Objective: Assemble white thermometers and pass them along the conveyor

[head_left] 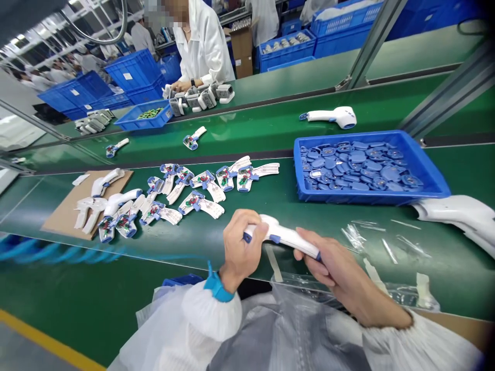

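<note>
Head view: the left hand (242,252) and right hand (332,270) clench a white pistol-shaped housing (284,236). Open housings (209,185) lie unfinished on the table (201,242), beside a full blue tray (371,198).

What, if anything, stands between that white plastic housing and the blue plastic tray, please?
Nothing visible blocks the white housing from the blue tray: green conveyor belt lies between, with clear plastic scraps beside that path.

Assembly hall
Green conveyor counter (77,293) ran over a gray floor (23,350) with a yellow stripe (42,337); blue crates (133,72) stacked beyond.
</note>
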### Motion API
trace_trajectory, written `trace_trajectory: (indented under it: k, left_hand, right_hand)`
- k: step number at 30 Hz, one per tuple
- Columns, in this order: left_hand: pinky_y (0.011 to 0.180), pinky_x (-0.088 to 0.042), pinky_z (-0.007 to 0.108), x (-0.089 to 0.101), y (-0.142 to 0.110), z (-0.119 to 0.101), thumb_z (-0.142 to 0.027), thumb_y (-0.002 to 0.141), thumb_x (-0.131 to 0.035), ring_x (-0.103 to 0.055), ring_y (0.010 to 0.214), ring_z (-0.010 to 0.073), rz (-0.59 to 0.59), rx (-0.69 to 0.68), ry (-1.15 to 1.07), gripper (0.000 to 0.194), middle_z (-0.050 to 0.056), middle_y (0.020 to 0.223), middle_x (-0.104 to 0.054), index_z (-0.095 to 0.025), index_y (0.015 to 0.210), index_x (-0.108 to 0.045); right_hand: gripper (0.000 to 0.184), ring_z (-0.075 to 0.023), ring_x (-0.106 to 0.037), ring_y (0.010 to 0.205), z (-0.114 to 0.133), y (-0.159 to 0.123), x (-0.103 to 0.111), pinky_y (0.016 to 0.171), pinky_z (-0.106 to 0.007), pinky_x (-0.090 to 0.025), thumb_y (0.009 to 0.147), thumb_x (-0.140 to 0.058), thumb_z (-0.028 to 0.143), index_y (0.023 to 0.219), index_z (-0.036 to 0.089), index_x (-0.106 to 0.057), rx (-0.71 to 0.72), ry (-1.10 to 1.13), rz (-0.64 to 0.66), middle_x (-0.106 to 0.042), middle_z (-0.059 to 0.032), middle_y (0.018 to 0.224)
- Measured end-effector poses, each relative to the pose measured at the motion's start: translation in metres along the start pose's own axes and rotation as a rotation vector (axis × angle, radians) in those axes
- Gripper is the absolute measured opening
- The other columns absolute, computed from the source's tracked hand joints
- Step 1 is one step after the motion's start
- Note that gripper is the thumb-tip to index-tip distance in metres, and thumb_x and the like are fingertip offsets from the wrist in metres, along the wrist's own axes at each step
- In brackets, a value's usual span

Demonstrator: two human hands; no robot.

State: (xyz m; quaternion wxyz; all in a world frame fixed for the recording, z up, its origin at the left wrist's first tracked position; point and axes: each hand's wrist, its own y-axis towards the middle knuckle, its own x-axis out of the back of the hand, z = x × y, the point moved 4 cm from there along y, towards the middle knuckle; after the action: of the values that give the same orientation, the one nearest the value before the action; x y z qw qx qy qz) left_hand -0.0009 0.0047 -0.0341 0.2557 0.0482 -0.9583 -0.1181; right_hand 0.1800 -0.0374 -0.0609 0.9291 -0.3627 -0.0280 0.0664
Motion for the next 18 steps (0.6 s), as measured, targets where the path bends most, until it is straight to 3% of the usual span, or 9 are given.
trace_trajectory:
  k: [2,4,7,10,13,15,18]
  left_hand:
    - [0.073,-0.048,0.033,-0.002,0.001,0.012,-0.053,0.107,-0.037,-0.059,0.071,0.0174,-0.146,0.102,0.003,0.053,0.004,0.070,-0.061,-0.023,0.066,-0.050]
    - [0.066,-0.043,0.031,-0.015,0.010,0.022,-0.054,0.106,-0.041,-0.049,0.062,0.0149,-0.188,0.166,0.078,0.057,0.001,0.060,-0.050,-0.023,0.058,-0.039]
    - [0.061,-0.035,0.031,-0.032,0.030,0.028,-0.049,0.102,-0.050,-0.035,0.057,0.0131,-0.153,0.148,0.206,0.061,-0.001,0.056,-0.036,-0.022,0.053,-0.026]
    - [0.060,-0.031,0.031,-0.031,0.038,0.029,-0.043,0.103,-0.046,-0.032,0.056,0.0128,-0.121,0.117,0.273,0.058,-0.001,0.054,-0.034,-0.021,0.053,-0.023]
    - [0.064,-0.035,0.029,-0.017,0.042,0.027,-0.046,0.099,-0.054,-0.043,0.060,0.0129,0.077,0.023,0.284,0.054,0.000,0.060,-0.050,-0.020,0.054,-0.037]
    - [0.066,-0.036,0.029,-0.003,0.058,0.029,-0.048,0.093,-0.063,-0.049,0.062,0.0144,0.205,0.049,0.345,0.050,0.001,0.061,-0.055,-0.020,0.055,-0.048]
    - [0.068,-0.037,0.031,0.027,0.123,0.034,-0.050,0.095,-0.063,-0.055,0.064,0.0186,0.140,0.192,0.461,0.056,0.003,0.055,-0.052,-0.020,0.050,-0.049]
  right_hand:
    - [0.055,-0.0096,-0.032,0.040,-0.001,0.006,-0.009,0.041,-0.026,-0.025,0.094,-0.048,0.069,0.078,0.019,-0.065,-0.023,-0.015,0.116,-0.058,-0.0009,0.058]
    - [0.046,-0.0131,-0.047,0.046,0.002,0.012,-0.018,0.045,-0.027,-0.032,0.096,-0.051,0.063,0.090,0.021,-0.068,0.175,-0.257,0.108,-0.069,-0.0041,0.070]
    - [0.037,-0.0181,-0.056,0.048,0.007,0.014,-0.033,0.049,-0.029,-0.028,0.101,-0.047,0.047,0.094,0.020,-0.071,0.555,-0.762,-0.084,-0.066,-0.0047,0.061]
    - [0.042,-0.0207,-0.058,0.044,0.008,0.017,-0.037,0.049,-0.031,-0.023,0.106,-0.039,0.041,0.094,0.017,-0.073,0.685,-1.011,-0.211,-0.066,-0.0077,0.057]
    - [0.042,-0.0203,-0.063,0.047,0.022,0.016,-0.026,0.048,-0.030,-0.032,0.106,-0.041,0.045,0.094,0.021,-0.074,0.800,-0.963,-0.224,-0.071,-0.0063,0.063]
    - [0.037,-0.0183,-0.064,0.050,0.040,0.008,-0.008,0.051,-0.030,-0.043,0.104,-0.048,0.050,0.107,0.024,-0.074,0.882,-0.828,-0.336,-0.077,-0.0054,0.078]
    - [0.047,-0.0175,-0.062,0.050,0.059,-0.007,0.026,0.050,-0.031,-0.046,0.098,-0.057,0.057,0.133,0.028,-0.067,0.890,-0.658,-0.561,-0.077,-0.0037,0.088]
